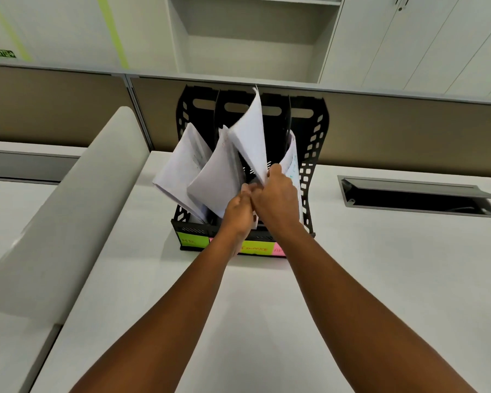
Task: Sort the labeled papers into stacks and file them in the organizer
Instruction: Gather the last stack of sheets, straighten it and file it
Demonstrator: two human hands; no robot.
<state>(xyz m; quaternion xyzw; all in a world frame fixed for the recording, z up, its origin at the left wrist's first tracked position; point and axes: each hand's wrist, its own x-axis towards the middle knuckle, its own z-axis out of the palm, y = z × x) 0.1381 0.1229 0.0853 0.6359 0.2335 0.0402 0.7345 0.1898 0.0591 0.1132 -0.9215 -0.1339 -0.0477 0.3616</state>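
A black file organizer (312, 154) stands on the white desk (380, 279) against the partition. Coloured labels run along its front: a green HR label (192, 240), a green FINANCE label (255, 249) and a pink label (278, 250) partly hidden by my arm. White paper stacks lean in its slots: a left stack (179, 165), a middle stack (216, 177) and a right stack (291, 160). My right hand (275, 199) grips the lower edge of an upright paper stack (251, 137) over the third slot. My left hand (238, 211) holds the same papers low down, touching my right hand.
A grey curved divider panel (63, 211) borders the desk on the left. An open cable hatch (417, 197) is sunk into the desk at the right. A brown partition (408, 129) and white cabinets (408, 38) rise behind the organizer.
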